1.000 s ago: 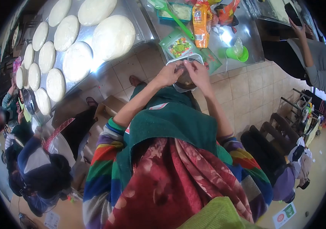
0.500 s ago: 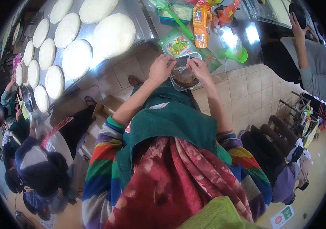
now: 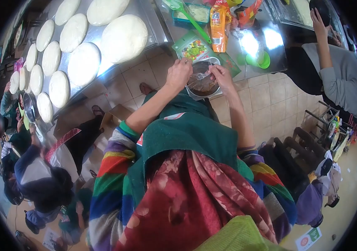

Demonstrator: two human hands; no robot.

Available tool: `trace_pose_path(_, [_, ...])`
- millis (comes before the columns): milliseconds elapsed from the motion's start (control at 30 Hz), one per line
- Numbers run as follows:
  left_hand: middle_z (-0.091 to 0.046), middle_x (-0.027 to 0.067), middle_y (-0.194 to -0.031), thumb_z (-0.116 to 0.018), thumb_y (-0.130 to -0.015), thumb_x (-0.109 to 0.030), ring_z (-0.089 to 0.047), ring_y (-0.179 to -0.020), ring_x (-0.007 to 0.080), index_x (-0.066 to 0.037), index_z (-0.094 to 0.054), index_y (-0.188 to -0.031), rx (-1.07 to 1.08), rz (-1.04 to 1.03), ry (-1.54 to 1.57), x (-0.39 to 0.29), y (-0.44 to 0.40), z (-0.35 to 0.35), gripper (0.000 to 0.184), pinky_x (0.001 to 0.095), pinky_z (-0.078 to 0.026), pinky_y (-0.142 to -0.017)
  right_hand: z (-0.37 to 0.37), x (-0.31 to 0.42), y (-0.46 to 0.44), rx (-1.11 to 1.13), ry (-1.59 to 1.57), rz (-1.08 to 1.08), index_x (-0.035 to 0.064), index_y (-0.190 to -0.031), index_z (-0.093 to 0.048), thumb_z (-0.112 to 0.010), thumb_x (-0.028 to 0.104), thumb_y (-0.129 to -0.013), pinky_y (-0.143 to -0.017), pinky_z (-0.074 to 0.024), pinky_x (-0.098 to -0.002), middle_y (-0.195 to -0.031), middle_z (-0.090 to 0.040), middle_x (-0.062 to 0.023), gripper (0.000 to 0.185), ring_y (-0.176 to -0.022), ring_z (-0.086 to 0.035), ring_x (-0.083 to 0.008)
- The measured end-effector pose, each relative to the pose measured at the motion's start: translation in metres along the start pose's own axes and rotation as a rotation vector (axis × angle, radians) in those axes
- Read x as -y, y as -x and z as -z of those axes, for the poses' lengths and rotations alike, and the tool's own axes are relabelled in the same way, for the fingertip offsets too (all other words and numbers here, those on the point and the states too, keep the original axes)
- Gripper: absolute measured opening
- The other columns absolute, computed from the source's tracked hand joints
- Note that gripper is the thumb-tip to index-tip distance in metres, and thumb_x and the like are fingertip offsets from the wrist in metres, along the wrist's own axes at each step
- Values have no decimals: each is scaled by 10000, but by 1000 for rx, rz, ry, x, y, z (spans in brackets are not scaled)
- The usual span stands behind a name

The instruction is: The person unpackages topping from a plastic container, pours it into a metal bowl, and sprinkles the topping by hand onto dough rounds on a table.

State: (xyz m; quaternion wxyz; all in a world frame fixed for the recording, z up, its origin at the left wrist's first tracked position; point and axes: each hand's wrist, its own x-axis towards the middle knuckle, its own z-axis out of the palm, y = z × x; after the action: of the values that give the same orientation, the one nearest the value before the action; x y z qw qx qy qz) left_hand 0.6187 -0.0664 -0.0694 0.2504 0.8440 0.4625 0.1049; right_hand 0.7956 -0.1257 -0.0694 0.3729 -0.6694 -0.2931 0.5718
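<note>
A pale tub with a dark brown filling stands at the front edge of the table. Over it stretches thin, shiny clear plastic, crumpled in the middle. My left hand is closed, pinching the plastic at the tub's left side. My right hand pinches the plastic on the right, its fingers closed. Whether the plastic is a bag or loose film I cannot tell. Just behind the tub lies a green packet with a picture of vegetables.
Behind are a green spatula, an orange packet and a teal container of whitish food. A green cup lies to the right. Several pale dough rounds cover the left metal table. Co-workers stand left and right.
The plastic has shifted and more of the brown filling shows. My hands have moved only slightly. The co-worker at the right has shifted an arm.
</note>
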Motion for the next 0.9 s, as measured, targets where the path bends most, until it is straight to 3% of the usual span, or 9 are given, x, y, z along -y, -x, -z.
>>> trace_pose_path(167, [-561,113,-927,-580,-775,-136,-566,-883,297,-39,-541,-909,50,-15,-31,-2,-1,2,170,423,-508,-681,4,9,16,-83,-17,8,16,-727,-630,-543,191,-867,-445,-350,-202,-657,-607,-4,241,-505,-450,-43])
trace_pose_path(267, [-562,118,-933,-578,-773,-136,-564,-888,300,-38,-541,-909,62,-23,-37,-5,-3,1,172,426,-509,-687,10,-3,16,-139,40,40,12,-724,-628,-543,182,-862,-435,-344,-200,-629,-580,6,235,-498,-445,-41])
trace_pose_path(367, [-565,125,-947,-578,-772,-142,-564,-891,302,-35,-543,-913,70,-15,-53,-5,-4,0,180,427,-508,-692,12,-7,16,-175,7,20,44,-745,-589,-540,174,-860,-418,-287,-186,-566,-466,39,180,-457,-390,-28])
trace_pose_path(433, [-567,132,-960,-576,-772,-145,-564,-899,304,-31,-546,-913,62,-6,-38,-1,-5,0,183,430,-507,-694,21,-9,18,-173,-81,27,42,-743,-589,-536,155,-857,-426,-280,-183,-583,-474,39,170,-479,-393,-28])
trace_pose_path(633, [-601,173,-855,-574,-773,-167,-597,-786,353,-7,-529,-859,38,62,15,5,-8,-2,187,456,-492,-676,40,-32,23,-198,-46,90,35,-708,-586,-538,177,-858,-476,-286,-195,-594,-457,45,212,-543,-385,-29])
trace_pose_path(833, [-618,179,-729,-562,-795,-185,-602,-681,378,-16,-516,-814,161,110,22,4,-10,1,176,481,-482,-630,38,-25,26,-202,3,72,25,-684,-583,-550,216,-851,-496,-301,-216,-586,-447,44,256,-553,-385,-44])
trace_pose_path(900, [-609,177,-780,-569,-787,-172,-598,-712,374,-10,-522,-815,165,96,66,4,-9,1,171,473,-482,-647,41,-24,25,-181,11,69,36,-698,-588,-548,209,-858,-497,-298,-206,-607,-470,45,239,-559,-383,-38])
